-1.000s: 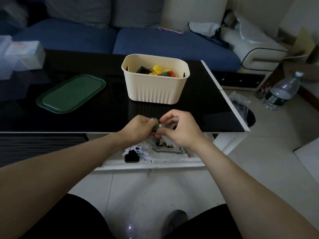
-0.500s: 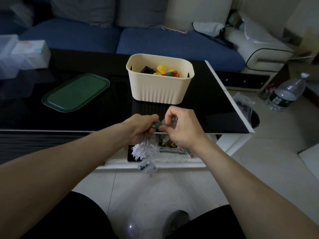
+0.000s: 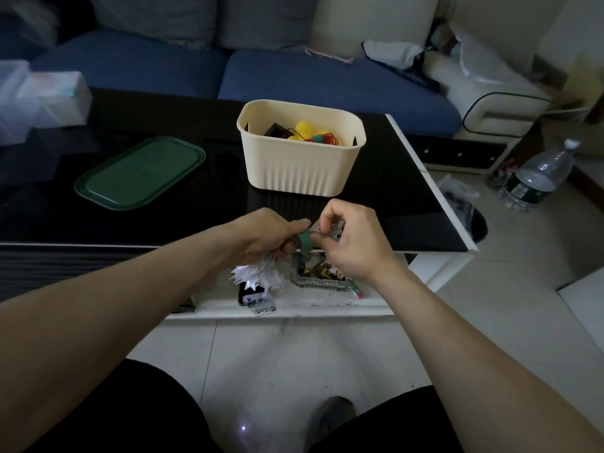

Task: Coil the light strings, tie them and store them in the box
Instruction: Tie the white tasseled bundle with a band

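A coiled light string with white spiky star shapes (image 3: pixel 258 276) hangs from my left hand (image 3: pixel 264 235), which grips the bundle at the front edge of the black table (image 3: pixel 408 204). A green tie (image 3: pixel 304 240) wraps the bundle between my two hands. My right hand (image 3: pixel 346 243) pinches the clear wire end just right of the tie. A small clear battery case (image 3: pixel 260 304) dangles below the bundle. The cream box (image 3: pixel 300 171) stands on the table behind my hands, with a yellow-bulb light string (image 3: pixel 307 130) inside.
A dark green lid (image 3: pixel 140 173) lies on the table to the left. A tissue box (image 3: pixel 55 96) sits at the far left. A lower white shelf (image 3: pixel 327 308) holds a glass dish with small items. A water bottle (image 3: pixel 536 178) stands on the floor at right. A blue sofa (image 3: pixel 294 76) is behind.
The star bundle has come out from under my left hand and now hangs in view with its battery case. The green tie shows more clearly between my hands.
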A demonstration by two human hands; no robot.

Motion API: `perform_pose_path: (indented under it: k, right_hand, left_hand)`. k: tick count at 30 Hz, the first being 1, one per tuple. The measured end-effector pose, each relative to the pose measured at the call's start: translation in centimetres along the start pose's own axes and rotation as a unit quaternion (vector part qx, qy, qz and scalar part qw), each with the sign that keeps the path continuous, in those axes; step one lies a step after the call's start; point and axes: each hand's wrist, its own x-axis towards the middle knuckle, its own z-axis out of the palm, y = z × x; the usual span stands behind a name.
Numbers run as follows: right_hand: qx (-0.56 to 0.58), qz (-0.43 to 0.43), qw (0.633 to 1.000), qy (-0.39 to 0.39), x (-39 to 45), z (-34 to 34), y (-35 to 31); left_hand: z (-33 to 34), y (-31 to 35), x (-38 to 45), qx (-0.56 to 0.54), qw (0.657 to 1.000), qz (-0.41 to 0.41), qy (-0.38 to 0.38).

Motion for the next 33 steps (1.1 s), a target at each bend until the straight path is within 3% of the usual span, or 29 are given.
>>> perform_pose_path:
  k: [3, 6, 9, 11, 18, 25, 30, 33]
  right_hand:
    - [0.017, 0.008, 1.0, -0.015, -0.1, 0.3, -0.1]
    - [0.0, 0.013, 0.997, -0.079, 0.0, 0.2, -0.5]
    - [-0.011, 0.016, 0.988, -0.154, 0.0, 0.0, -0.9]
    - [-0.019, 0.016, 0.986, -0.163, -0.1, 0.4, -0.9]
    - [0.01, -0.021, 0.997, -0.068, 0.1, 0.8, -0.9]
    - [-0.092, -0.133, 0.985, 0.055, 0.2, 1.1, -1.7]
    - [-0.106, -0.13, 0.985, 0.039, 0.4, 0.8, -1.9]
    - [-0.134, -0.144, 0.98, 0.024, 0.3, 1.0, -2.3]
  left_hand:
    - [-0.2, 0.0, -0.5, 0.032, 0.999, 0.032, 0.016]
    - [-0.2, -0.6, -0.8, 0.039, 0.998, 0.046, 0.028]
    - [-0.2, -1.0, -0.6, 0.015, 0.998, 0.04, 0.047]
    - [-0.1, -0.9, -0.5, -0.028, 0.998, 0.031, 0.05]
    - [-0.2, 0.0, -0.8, -0.123, 0.992, 0.01, -0.005]
    - [-0.2, 0.7, -1.0, -0.119, 0.991, 0.054, 0.016]
    - [-0.1, 0.1, -0.9, -0.029, 0.995, 0.058, 0.07]
    - [-0.5, -0.1, -1.1, -0.04, 0.997, 0.018, 0.061]
